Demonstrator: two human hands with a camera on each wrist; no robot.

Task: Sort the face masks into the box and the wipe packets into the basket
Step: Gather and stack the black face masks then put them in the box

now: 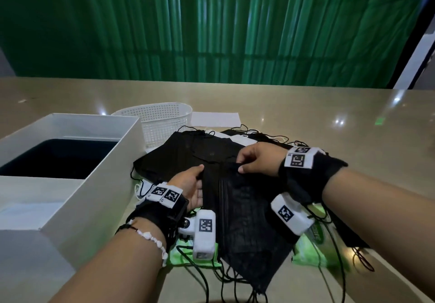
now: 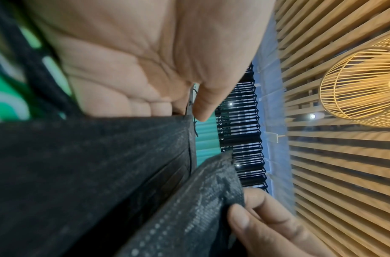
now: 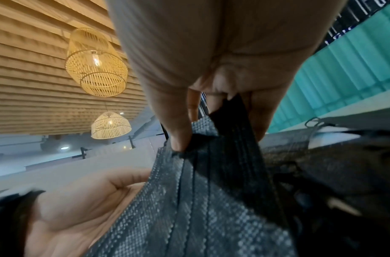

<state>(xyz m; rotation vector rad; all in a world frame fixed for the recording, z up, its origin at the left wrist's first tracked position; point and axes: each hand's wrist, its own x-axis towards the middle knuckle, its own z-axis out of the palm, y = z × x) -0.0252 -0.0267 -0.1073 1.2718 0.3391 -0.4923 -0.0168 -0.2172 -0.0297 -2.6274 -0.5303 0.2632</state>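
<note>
On table pile: right hand (image 1: 256, 159) grip pinches black mask (image 1: 244, 220) top edge; left hand (image 1: 190, 185) grip spread beneath.

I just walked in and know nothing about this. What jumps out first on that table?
A heap of black face masks fills the middle of the table, with both hands on one black mask: the right hand pinches its top edge, the left hand lies along its side. To the left stand a big white box and a white basket; green wipe packets peek from underneath.
</note>
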